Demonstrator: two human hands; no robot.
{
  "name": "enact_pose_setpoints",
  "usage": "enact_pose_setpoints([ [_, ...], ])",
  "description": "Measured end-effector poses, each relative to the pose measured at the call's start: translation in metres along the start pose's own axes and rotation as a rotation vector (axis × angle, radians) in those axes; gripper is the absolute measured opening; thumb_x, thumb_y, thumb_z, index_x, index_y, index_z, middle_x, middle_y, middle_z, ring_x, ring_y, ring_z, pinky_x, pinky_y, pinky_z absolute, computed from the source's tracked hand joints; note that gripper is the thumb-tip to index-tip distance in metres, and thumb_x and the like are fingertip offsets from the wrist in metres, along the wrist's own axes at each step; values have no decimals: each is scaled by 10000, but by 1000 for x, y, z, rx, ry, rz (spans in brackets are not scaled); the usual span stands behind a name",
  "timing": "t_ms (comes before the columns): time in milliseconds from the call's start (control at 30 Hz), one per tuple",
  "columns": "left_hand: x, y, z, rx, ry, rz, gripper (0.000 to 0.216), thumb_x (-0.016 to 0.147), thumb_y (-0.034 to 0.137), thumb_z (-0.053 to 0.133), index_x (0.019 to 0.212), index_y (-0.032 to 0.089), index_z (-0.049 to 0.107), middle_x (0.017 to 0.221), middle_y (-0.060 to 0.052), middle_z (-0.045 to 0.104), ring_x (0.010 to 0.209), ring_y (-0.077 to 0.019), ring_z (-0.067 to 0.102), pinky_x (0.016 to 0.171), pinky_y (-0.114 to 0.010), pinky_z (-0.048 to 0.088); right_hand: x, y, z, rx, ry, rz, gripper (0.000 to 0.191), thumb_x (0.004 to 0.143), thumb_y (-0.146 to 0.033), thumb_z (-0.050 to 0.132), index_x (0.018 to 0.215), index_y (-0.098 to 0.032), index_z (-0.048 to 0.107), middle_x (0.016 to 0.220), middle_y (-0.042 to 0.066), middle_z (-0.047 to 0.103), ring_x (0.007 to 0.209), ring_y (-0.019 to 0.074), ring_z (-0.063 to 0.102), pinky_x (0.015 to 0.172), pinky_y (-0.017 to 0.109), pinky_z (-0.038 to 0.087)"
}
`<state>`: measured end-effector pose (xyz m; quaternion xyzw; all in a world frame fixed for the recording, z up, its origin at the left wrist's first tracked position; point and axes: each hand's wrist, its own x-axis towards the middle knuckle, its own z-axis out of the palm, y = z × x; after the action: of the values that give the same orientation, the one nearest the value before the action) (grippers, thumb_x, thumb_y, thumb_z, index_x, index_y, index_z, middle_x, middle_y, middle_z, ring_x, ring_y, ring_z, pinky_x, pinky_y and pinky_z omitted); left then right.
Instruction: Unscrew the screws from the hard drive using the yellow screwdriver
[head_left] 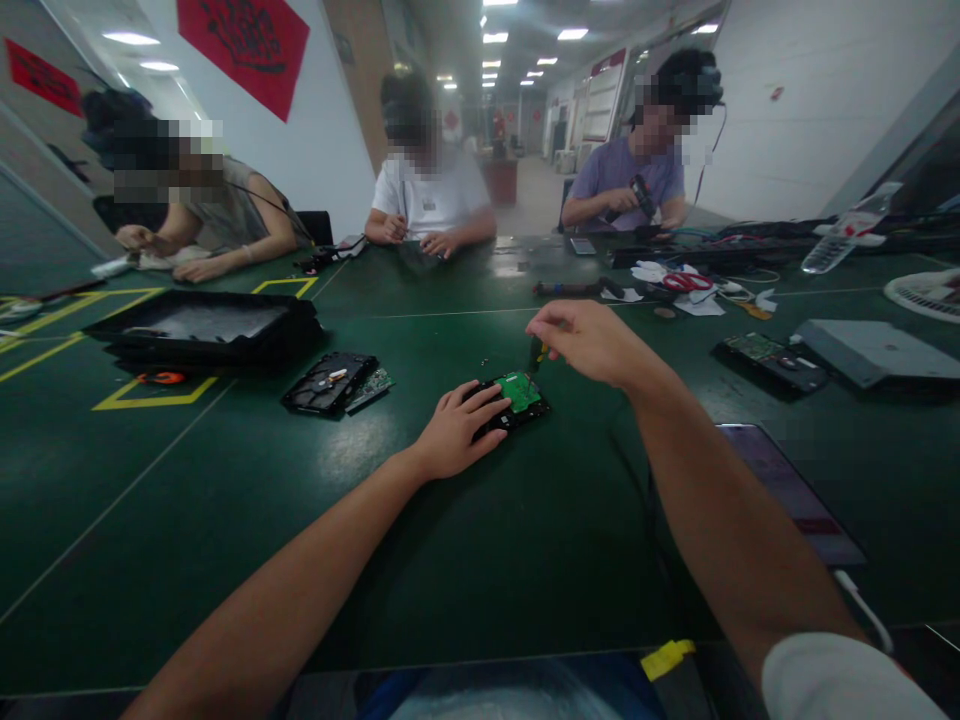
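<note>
A black hard drive with a green circuit board [527, 393] lies flat on the dark green table. Resting across its left part is my left hand [459, 428], fingers stretched out and spread over the drive. My right hand [581, 338] is above the drive's far right corner, closed round a small screwdriver [537, 352] with a dark and yellow handle. The screwdriver points down at the board; I cannot make out whether its tip sits in a screw. A few tiny screws [484, 361] lie just beyond the drive.
To the left are another opened hard drive [330, 382], a loose circuit board [370, 389] and stacked black trays [206, 325]. On the right stand a tablet [787, 490], a further hard drive [772, 362], a grey metal case [881, 352] and a bottle [844, 235]. Several people sit opposite.
</note>
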<state>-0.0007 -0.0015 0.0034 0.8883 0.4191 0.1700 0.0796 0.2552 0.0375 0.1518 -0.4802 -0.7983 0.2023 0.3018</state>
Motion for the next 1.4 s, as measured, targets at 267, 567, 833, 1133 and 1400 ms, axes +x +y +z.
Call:
enact_pose_setpoints([
  [267,1,1,0,-10,-2,-8,593,1053,545,541,1610,348,486,1707,-28,412,1580,-405,273,1238,-657,294,-2,-4,-3,2,-7,79,285,948,-470,743,923,-186,741,770,56,769,617,177,692,612,297,514],
  [567,1,1,1,-2,1,-6,596,1050,542,542,1609,342,487,1708,-19,412,1576,-401,280,1238,-650,295,0,-3,2,123,-84,28,232,1039,-372,606,1059,-209,771,761,34,746,675,165,698,626,264,519],
  [833,1,1,0,-18,6,-9,600,1048,539,550,1616,361,474,1705,-21,415,1581,-405,274,1238,-654,296,-2,-2,-3,-15,19,79,306,914,-502,779,910,-199,735,880,66,785,637,177,694,648,307,512],
  [1133,1,1,1,-8,12,-4,592,1052,541,542,1610,350,485,1703,-25,419,1578,-402,279,1241,-646,293,-2,-4,2,172,-95,43,211,1019,-394,655,1027,-201,740,736,35,754,633,168,706,607,271,541],
  [1400,1,1,0,-4,-3,-5,601,1051,543,542,1614,342,479,1709,-21,409,1577,-408,276,1237,-651,298,1,6,0,56,-5,63,265,973,-465,717,940,-203,733,803,49,766,652,175,703,641,291,521],
])
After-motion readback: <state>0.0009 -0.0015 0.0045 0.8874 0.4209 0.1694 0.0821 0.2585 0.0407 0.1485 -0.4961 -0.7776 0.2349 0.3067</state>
